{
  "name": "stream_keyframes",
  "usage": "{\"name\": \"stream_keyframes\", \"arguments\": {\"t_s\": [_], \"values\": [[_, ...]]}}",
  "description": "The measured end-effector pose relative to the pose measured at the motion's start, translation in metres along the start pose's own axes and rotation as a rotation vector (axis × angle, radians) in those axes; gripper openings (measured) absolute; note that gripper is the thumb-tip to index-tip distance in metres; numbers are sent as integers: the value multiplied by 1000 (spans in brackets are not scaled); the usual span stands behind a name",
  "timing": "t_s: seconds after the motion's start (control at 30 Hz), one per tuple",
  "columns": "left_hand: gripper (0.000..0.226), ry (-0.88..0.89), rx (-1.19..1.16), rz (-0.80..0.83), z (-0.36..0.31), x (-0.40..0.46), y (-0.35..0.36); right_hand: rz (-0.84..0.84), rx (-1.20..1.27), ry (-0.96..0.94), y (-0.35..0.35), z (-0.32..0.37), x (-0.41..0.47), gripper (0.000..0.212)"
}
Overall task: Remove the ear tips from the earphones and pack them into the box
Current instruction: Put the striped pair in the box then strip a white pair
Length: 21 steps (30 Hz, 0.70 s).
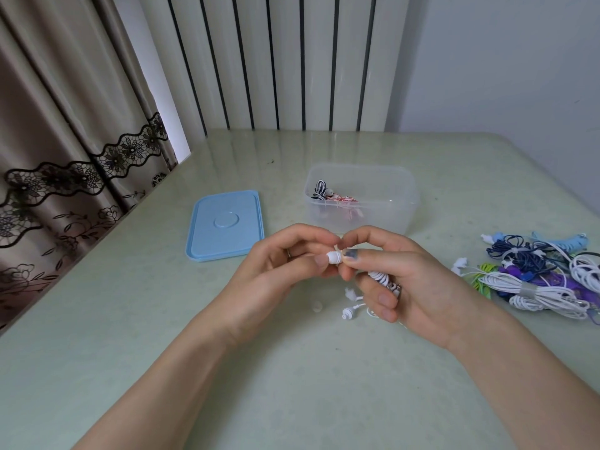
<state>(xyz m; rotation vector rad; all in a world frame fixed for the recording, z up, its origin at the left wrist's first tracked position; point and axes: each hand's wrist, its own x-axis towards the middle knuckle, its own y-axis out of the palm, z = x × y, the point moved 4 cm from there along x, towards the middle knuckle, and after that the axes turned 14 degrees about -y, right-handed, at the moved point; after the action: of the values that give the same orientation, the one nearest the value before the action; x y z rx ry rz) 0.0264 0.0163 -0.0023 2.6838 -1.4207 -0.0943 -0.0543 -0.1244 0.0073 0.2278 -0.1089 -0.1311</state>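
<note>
Left hand [285, 258]: pinches the white ear tip [333, 256] at its end. Right hand [406, 277]: pinches the earbud stem and grips the coiled white earphones [384, 277]. Both held above the counter [292, 384], in front of the clear box [360, 198]; blue lid [225, 225] lies left. Risk: the tip may spring free and roll off, since it is small and slippery; a loose tip [316, 308] already lies below.

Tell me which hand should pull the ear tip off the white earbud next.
Left, probably. The left hand already pinches the white ear tip between thumb and fingertips, while the right hand pinches the earbud and grips its coiled white cable, so it seems better used to brace.
</note>
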Motion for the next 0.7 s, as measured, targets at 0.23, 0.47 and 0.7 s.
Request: {"name": "stream_keyframes", "arguments": {"t_s": [0.23,0.47,0.7], "values": [[11,29,848,-179,8,-4,-13,-115,-263,-106,-5,2,2,5],[12,11,1013,-150,8,-6,-20,-139,-411,-178,-7,2,0,7],[14,31,954,-103,10,-5,-11,-135,-374,-179,-6,2,0,12]]}}
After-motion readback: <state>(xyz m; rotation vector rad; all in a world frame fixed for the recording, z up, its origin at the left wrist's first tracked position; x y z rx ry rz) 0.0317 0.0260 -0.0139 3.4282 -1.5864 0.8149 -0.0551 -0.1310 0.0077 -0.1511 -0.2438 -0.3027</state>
